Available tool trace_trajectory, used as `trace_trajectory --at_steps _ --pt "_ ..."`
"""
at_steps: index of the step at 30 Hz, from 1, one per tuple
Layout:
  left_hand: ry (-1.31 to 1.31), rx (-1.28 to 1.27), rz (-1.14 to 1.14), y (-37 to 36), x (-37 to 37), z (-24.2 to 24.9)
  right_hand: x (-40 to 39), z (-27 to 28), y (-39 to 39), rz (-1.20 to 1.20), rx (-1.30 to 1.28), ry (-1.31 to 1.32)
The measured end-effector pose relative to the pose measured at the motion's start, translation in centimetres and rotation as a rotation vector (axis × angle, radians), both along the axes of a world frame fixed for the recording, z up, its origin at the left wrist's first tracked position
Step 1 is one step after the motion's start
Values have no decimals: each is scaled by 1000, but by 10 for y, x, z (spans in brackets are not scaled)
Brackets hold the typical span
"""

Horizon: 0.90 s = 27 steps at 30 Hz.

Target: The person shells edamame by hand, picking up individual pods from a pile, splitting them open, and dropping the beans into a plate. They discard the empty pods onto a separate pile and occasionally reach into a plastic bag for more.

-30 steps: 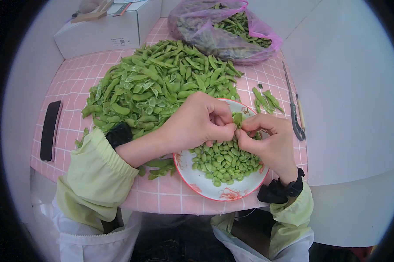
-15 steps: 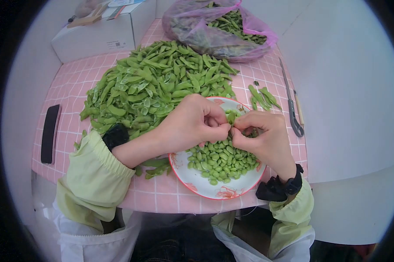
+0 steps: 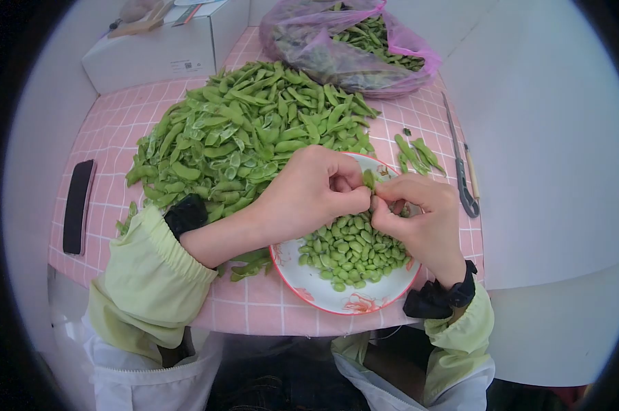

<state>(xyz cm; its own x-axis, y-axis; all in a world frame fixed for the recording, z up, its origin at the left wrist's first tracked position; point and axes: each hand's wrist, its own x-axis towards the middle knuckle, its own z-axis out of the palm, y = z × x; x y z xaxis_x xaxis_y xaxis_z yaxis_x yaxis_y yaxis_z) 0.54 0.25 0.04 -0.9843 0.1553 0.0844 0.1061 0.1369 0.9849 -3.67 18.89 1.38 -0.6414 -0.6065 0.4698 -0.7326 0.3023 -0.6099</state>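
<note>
Above the far half of a white plate (image 3: 309, 290) with a red rim and flower prints, my two hands meet at a green edamame pod (image 3: 369, 179). My left hand (image 3: 323, 188) pinches it from the left, thumb against curled fingers. From the right, my right hand (image 3: 419, 209) grips the same pod between thumb and forefinger. Part of the pod is hidden by my fingertips. Shelled green beans (image 3: 354, 253) lie heaped on the plate beneath. Beyond my left forearm spreads a big pile of edamame pods (image 3: 234, 130), some of them split and hollow.
A purple plastic bag (image 3: 309, 51) of pods stands at the back. A white box (image 3: 159, 58) carries small items at back left. A phone (image 3: 78, 205) lies at the left edge. Several loose pods (image 3: 419, 154), a knife (image 3: 458, 161) and a thin stick (image 3: 471, 171) lie right.
Both hands have shifted very slightly right in the picture, still pinching the pod. The whole scene has moved a little with the camera.
</note>
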Motion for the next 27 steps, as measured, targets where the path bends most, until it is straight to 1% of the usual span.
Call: trace_trajectory --at_steps 1,4,7,10,12,18,27 --pt "-36 15 10 0 0 1 0 0 0 -1 -5 -5" --pt "61 -11 24 3 -3 -3 2 -1 0 11 -14 -20" --pt "66 -76 30 3 -1 1 5 1 -1 53 -7 -35" --pt "18 -66 -23 2 -1 -1 7 0 -1 78 0 -28" --pt "62 -59 -33 2 -4 -8 7 -1 1 83 5 4" --pt "37 -43 -46 1 -2 -4 7 -1 1 70 -52 -73" --pt "31 -7 -70 1 -1 -3 7 1 2 64 -47 -109"
